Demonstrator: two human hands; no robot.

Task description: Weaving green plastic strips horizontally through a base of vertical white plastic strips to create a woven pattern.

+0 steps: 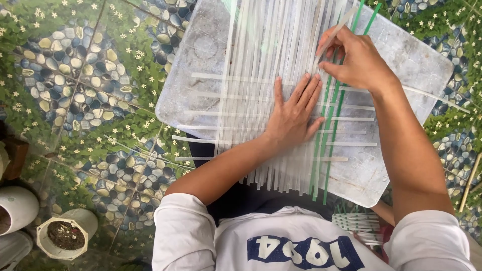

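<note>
- We see our left hand (293, 113) lying flat and open, palm down, fingers spread a little, pressing on the woven strips (266, 65).
- The strips are pale, translucent plastic bands, most of them running lengthwise away from us in a close row, with several laid crosswise through them near the hand.
- Our right hand (354, 60) is closed in a pinch on one pale strip (335, 31), lifting its end above the rest, just beyond the left fingertips.
- Two green strips (331, 120) run lengthwise along the right edge of the pale row, passing under the right hand and ending near our lap.
- All of this rests on a board (416, 65), a grey, scuffed sheet with rounded corners, which lies across our lap and tilts out over the floor.
- The floor (75, 90) is tiled with a print of pebbles, green leaves and small white flowers.
- At the lower left stands a white pot (68, 233) holding dark soil, with another white pot (17, 208) just beside it at the frame's edge.
- By our right knee lies a small bundle (359, 223) of spare strips, pale with some green, partly hidden by the board.
</note>
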